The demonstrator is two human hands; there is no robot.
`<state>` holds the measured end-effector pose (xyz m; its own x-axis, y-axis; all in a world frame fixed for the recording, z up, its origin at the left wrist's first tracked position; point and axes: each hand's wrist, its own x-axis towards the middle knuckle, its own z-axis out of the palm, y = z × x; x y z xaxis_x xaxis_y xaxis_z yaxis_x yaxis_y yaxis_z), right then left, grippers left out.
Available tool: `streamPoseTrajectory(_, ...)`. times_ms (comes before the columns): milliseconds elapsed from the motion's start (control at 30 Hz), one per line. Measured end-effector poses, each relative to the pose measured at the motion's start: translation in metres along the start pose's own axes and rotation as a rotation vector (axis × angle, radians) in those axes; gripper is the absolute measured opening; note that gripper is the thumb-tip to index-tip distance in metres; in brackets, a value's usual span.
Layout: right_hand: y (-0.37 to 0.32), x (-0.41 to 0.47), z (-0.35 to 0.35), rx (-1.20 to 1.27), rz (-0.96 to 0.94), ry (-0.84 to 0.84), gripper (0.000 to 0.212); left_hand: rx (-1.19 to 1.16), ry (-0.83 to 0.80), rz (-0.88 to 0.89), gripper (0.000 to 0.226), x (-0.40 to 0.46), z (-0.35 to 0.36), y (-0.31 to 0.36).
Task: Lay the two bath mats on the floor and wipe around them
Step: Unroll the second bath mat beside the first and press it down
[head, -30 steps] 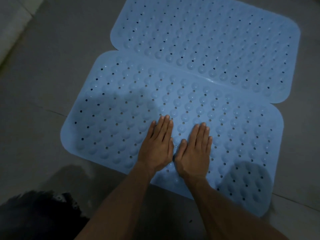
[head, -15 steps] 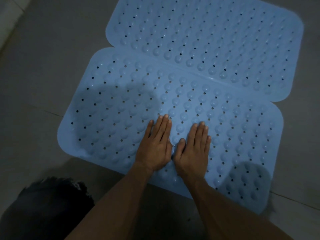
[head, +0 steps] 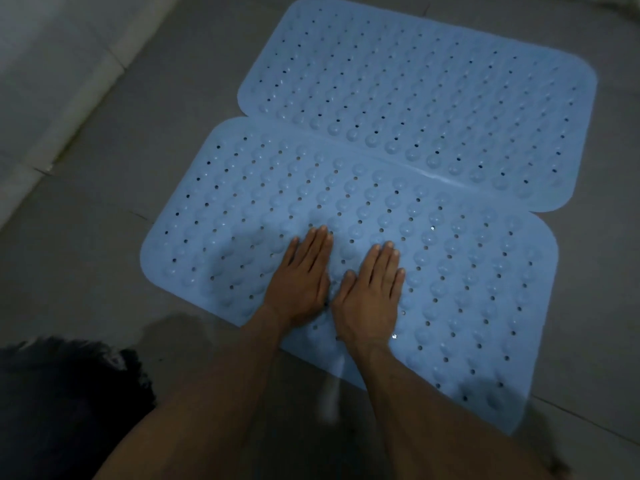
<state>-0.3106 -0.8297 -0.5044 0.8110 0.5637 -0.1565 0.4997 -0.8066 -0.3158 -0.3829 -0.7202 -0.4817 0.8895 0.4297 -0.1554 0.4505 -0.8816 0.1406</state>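
Two light blue bath mats with bumps and small holes lie flat on the grey floor. The near mat (head: 450,271) has its far edge slightly overlapping the far mat (head: 433,84). My left hand (head: 301,278) and my right hand (head: 370,292) press palm-down side by side on the near mat, close to its front edge, with fingers straight and together. Neither hand holds anything.
Grey floor tiles (head: 86,220) surround the mats. A pale raised ledge or wall base (head: 52,98) runs along the upper left. A dark fuzzy object (head: 69,393) lies on the floor at the lower left, beside my left forearm.
The view has shifted, so the mats appear further right and the pale ledge shows more. Both hands stay flat on the near mat in about the same spot.
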Motion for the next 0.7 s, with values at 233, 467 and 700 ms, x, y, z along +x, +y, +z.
streamPoseTrajectory(233, 0.018, 0.024, -0.072, 0.16, -0.081, -0.476, 0.061, 0.216, -0.555, -0.096, 0.072, 0.021, -0.09, 0.026)
streamPoseTrajectory(467, 0.023, 0.024, -0.221, 0.007, -0.191, -0.641, 0.062, 0.24, -0.69, -0.185, 0.068, 0.021, -0.208, 0.081)
streamPoseTrajectory(700, -0.016, 0.013, -0.408, -0.06, -0.281, -0.658, 0.059, 0.102, -0.643, -0.31, 0.07, -0.018, -0.367, 0.13)
